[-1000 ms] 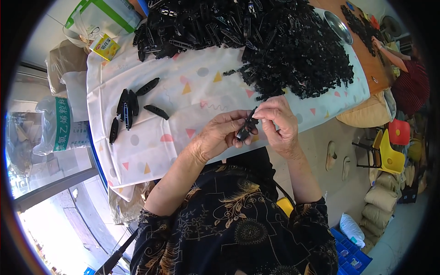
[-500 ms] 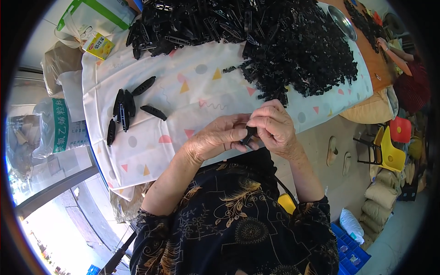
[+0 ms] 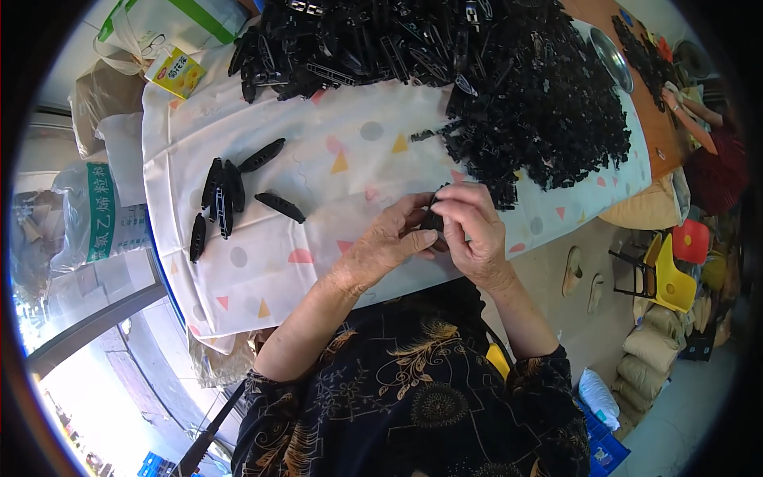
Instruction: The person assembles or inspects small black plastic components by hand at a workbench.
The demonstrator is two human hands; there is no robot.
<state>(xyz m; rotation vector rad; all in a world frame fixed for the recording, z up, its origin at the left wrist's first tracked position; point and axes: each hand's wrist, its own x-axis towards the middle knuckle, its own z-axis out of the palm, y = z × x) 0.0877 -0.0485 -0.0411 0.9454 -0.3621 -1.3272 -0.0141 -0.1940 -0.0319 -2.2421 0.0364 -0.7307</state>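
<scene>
My left hand [image 3: 389, 240] and my right hand [image 3: 477, 232] meet over the near edge of the table, fingers closed around one small black plastic part [image 3: 431, 218]. Fingers cover much of it, so its exact shape stays hidden. On the cloth to the left lie several long, narrow black plastic pieces [image 3: 230, 189], some bunched together. One such piece [image 3: 280, 207] rests apart, nearest to my left hand. Beyond my hands spreads a heap of small black parts [image 3: 540, 111], and a pile of longer black pieces [image 3: 342, 48] sits at the far side.
A patterned white cloth [image 3: 318, 230] covers the table. A yellow box [image 3: 176, 72] stands at its far left corner, a metal bowl [image 3: 610, 60] at the far right. Another person [image 3: 703, 131] works at a brown table. Right of me are a yellow chair [image 3: 674, 274] and stacked sacks [image 3: 648, 354].
The black part has turned between my fingers, and my right fingertips now sit against its upper end. The whole view has shifted slightly; the pieces on the cloth look undisturbed.
</scene>
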